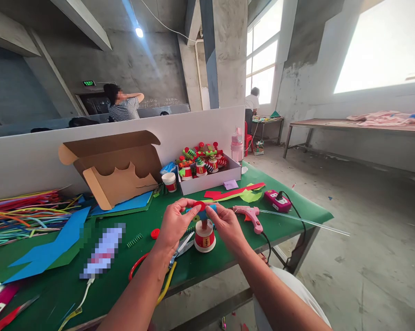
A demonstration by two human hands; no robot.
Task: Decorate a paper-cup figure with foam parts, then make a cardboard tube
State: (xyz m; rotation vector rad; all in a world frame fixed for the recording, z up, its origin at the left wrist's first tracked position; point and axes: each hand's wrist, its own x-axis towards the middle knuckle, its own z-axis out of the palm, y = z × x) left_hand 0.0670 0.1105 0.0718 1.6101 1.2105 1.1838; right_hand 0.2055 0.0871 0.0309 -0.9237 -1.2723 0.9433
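A red-and-white paper cup [204,240] stands upside down near the table's front edge, with a brown stem rising from its base. Above it sits a blue paper piece [203,214] topped by a red disc [198,205]. My left hand [175,224] pinches this blue piece and disc from the left. From the other side, my right hand [227,224] has thumb and fingers closed on the blue piece. A dark green coil shows behind the cup. Scissors [184,247] with red and yellow handles lie beside my left wrist. A pink glue gun [249,216] rests right of my right hand.
A white box [212,183] holds several finished cup figures, beside stacked paper cups [169,181]. An open brown carton [121,179] stands behind. Coloured pipe cleaners [31,216], blue paper [59,243], a spring [135,240] and a purple power socket [277,200] with a cord lie around.
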